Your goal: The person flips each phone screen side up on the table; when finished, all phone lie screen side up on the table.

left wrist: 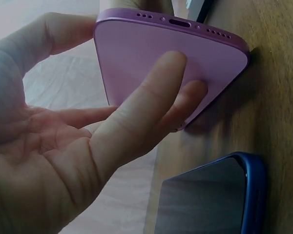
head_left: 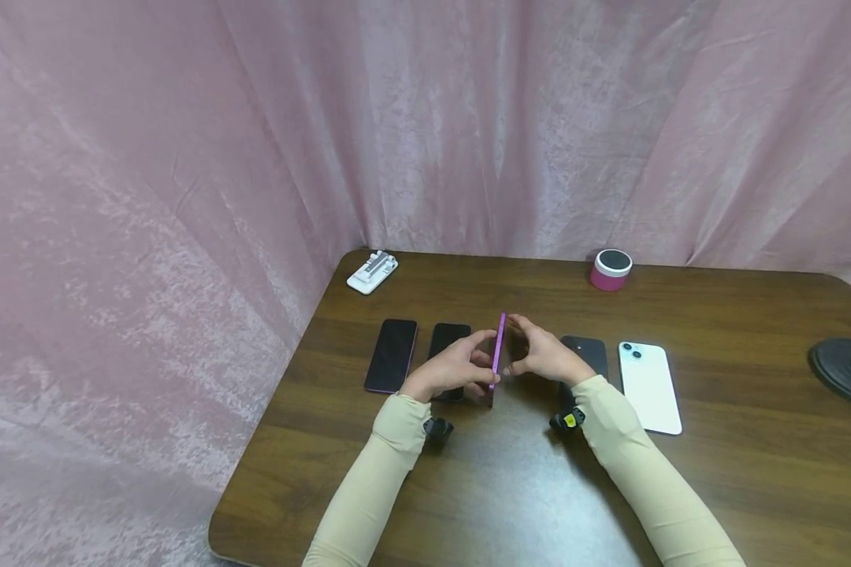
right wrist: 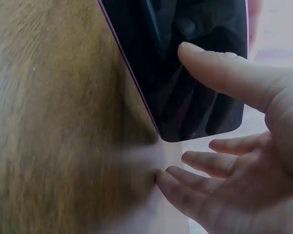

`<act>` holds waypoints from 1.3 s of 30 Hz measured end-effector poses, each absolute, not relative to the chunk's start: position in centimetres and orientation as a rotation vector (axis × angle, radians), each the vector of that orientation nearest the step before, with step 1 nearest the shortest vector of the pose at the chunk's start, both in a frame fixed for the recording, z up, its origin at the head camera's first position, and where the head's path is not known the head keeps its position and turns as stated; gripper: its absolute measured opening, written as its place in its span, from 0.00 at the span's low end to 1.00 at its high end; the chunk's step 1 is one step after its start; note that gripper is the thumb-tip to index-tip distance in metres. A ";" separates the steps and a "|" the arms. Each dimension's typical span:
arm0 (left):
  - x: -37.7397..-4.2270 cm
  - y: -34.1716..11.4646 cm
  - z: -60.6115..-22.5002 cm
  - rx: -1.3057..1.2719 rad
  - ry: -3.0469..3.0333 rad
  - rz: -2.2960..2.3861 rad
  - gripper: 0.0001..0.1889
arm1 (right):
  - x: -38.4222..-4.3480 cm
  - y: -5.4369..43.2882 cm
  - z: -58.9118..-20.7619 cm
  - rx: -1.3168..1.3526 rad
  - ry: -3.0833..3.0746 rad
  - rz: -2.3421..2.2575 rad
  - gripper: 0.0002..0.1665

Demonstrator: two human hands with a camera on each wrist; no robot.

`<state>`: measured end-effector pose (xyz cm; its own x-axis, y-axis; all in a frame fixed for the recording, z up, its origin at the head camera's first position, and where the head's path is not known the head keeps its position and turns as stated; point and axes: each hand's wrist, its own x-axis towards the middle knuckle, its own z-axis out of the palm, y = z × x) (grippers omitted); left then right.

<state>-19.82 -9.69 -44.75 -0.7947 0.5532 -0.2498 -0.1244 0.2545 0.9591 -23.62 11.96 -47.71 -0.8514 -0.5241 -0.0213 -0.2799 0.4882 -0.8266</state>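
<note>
One pink-backed phone [left wrist: 136,53], left grip [head_left: 457,366] clamped on it, right grip [head_left: 546,354] spread, shows its screen [right wrist: 171,73] only in right wrist view.

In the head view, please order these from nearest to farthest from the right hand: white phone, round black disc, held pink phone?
1. Held pink phone: just left of the right hand.
2. White phone: right of that hand.
3. Round black disc: farther right, at the picture's edge.

From where I stand, I can't read a single word, number or brand anywhere. The flat pink back of the purple-edged phone [left wrist: 132,58] shows me no lettering, and the small yellow patch [head_left: 570,420] on the black wrist-worn camera [head_left: 558,423] is too tiny to decipher.
</note>
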 end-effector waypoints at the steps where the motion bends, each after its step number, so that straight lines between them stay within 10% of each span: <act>1: -19.8 -9.7 -44.7 0.390 1.974 1.586 0.41 | -23.6 11.9 -47.7 -0.685 2.491 -1.266 0.62; 39: -19.3 -8.9 -45.4 0.378 2.054 1.552 0.31 | -22.9 12.5 -47.7 -0.638 2.593 -1.154 0.51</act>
<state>-19.30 -8.91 -45.36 -0.8186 0.5196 -0.2447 -0.0937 0.2995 0.9495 -22.85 12.52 -47.67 -0.8783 -0.4769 -0.0337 -0.2941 0.5945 -0.7484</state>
